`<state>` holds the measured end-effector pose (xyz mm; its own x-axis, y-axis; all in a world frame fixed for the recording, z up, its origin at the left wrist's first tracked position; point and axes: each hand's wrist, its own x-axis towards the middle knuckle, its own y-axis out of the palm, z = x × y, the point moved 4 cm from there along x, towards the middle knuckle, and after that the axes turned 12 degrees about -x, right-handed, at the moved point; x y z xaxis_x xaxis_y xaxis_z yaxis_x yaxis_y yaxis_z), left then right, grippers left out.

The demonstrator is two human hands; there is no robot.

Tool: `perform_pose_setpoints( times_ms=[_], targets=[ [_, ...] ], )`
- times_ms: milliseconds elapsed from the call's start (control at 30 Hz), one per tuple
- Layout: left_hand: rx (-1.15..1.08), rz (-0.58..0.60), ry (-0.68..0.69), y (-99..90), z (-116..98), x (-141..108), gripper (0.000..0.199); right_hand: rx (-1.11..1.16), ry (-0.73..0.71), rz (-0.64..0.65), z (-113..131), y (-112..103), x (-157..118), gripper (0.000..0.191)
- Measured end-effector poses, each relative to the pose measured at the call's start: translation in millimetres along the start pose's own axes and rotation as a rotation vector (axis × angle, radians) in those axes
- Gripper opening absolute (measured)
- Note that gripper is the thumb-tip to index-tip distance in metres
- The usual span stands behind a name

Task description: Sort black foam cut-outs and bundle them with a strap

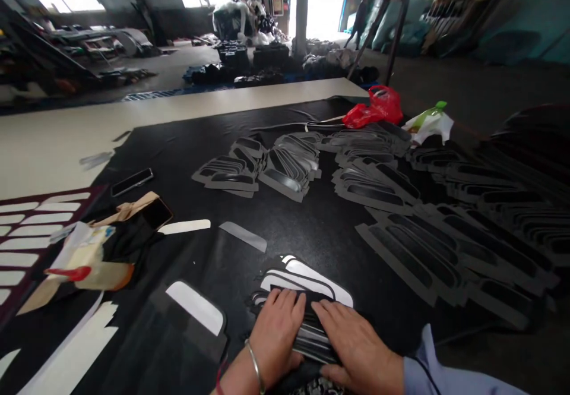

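On the black-covered table (312, 228), left of the hands, two phones (132, 181) lie by paper scraps. The left hand (276, 332) and right hand (356, 344) press flat, fingers spread, gripping nothing, on a stack of black-and-white cut pieces (303, 291) at the near edge, its long axis running left-right. Piles of black cutout frames (401, 205) spread rightward, below a red bag (376, 108).

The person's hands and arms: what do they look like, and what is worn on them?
Both hands are bare, without gloves. The left hand has a thin silver-coloured bangle round the wrist, and a thin red band shows just behind it. The right hand comes out of a pale blue-grey long sleeve, with a thin dark cord lying across its cuff. No rings are visible.
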<state>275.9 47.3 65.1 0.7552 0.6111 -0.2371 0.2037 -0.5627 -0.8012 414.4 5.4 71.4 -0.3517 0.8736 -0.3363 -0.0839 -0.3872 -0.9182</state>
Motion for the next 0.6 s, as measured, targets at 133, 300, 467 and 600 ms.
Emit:
perform_pose_setpoints(
  times_ms=[133,300,467,600],
  targets=[
    [0.067,-0.068,0.058,3.9,3,0,0.071,0.101,0.138,0.007,-42,-16,35,0.030],
    [0.338,-0.492,0.209,37.8,18,-5,0.024,0.049,0.230,0.075,-62,2,78,0.034],
    [0.355,-0.593,0.155,42.6,21,-8,0.024,0.171,0.201,0.113,-60,17,85,0.024],
    [0.225,-0.323,0.090,24.6,0,-17,0.049,0.307,0.159,0.137,-57,18,81,0.031]
  ],
)
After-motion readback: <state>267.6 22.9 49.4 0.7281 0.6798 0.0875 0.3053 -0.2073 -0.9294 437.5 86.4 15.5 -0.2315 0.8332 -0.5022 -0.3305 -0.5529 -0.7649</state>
